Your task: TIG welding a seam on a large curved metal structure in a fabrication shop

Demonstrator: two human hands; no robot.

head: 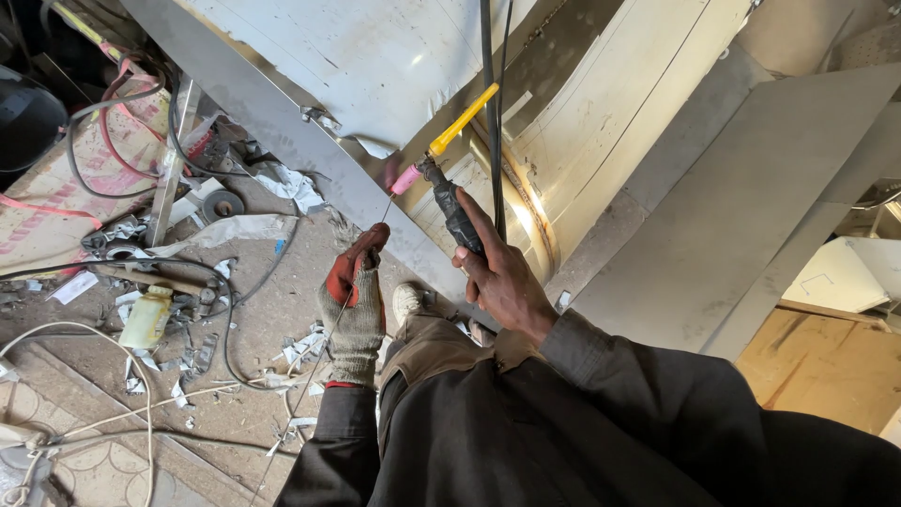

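Note:
My right hand (502, 277), bare, grips the black handle of a welding torch (450, 202) with a pink nozzle and a yellow back cap. The torch tip points at the edge of a large sheet-metal duct (375, 56). My left hand (355, 300), in a grey knit glove with red fingertips, pinches a thin filler rod (324, 343) that runs up toward the pink nozzle. Black cables (490, 56) hang down in front of the metal behind the torch.
A curved steel section with a welded seam (535, 202) lies to the right of the torch. The floor at left is littered with metal scraps, cables (122, 141), a pale plastic bottle (147, 317) and a round disc (222, 204). A plywood board (826, 371) is at lower right.

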